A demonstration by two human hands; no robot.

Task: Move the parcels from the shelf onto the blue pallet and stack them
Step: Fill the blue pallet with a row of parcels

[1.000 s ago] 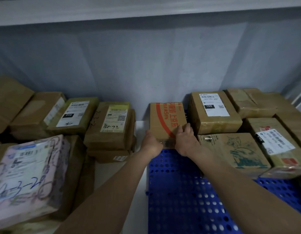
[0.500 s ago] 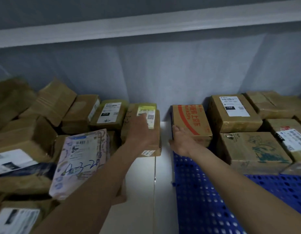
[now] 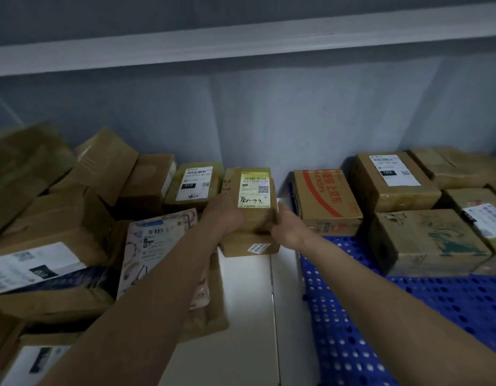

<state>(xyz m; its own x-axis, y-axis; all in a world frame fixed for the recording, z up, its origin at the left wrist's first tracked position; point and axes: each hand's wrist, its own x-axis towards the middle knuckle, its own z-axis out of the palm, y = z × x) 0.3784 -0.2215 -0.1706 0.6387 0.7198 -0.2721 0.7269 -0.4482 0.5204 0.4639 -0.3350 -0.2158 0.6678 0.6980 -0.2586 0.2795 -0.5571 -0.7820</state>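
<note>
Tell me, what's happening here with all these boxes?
A person is moving parcels from a shelf onto a blue pallet. Both hands, the left hand and the right hand, grip the sides of a small brown parcel with a yellow label, which sits on top of another box on the shelf. Several parcels already stand on the pallet, among them a carton with red print. Many more wait in the pile at left.

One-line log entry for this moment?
phase: pickup | left hand + right hand: gripping yellow-label parcel | on shelf stack | blue pallet: five parcels
</note>
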